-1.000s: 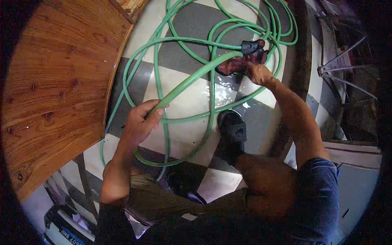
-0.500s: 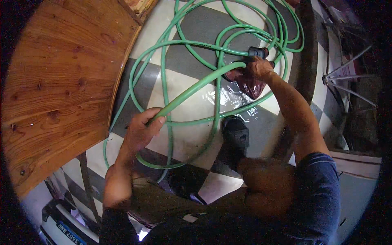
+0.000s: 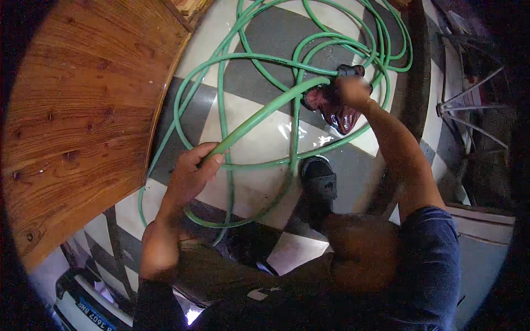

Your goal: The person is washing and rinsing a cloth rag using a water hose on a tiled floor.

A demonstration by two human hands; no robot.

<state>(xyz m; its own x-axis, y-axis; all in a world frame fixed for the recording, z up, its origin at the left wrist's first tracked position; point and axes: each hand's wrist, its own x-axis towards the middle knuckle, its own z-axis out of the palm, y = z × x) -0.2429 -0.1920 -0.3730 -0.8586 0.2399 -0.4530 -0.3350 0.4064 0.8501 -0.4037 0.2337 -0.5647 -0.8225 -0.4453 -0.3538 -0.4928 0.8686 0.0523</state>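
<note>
My left hand (image 3: 193, 171) is closed around a thick green hose (image 3: 265, 116), which slants up and away to the right. Over a black hose fitting (image 3: 350, 70) on the floor, my right hand (image 3: 353, 91) is closed and blurred; its fingertips are hidden. The far end of the thick hose meets this spot, just left of that hand. A thinner green hose (image 3: 259, 57) runs into the fitting from the left. Under and beside my right hand lies a wet, glossy dark red piece (image 3: 337, 115), too unclear to name.
Loops of green hose (image 3: 381, 33) cover much of the checkered tile floor (image 3: 243, 121), wet around the red piece. Brown wooden panelling (image 3: 88, 110) stands on the left. A metal-legged frame (image 3: 469, 107) is at the right. My foot in a black slide sandal (image 3: 320, 179) is near the hose.
My right hand has shifted slightly and is smeared by motion. The far end of the thick hose bends a little more. My left hand stays nearly in place.
</note>
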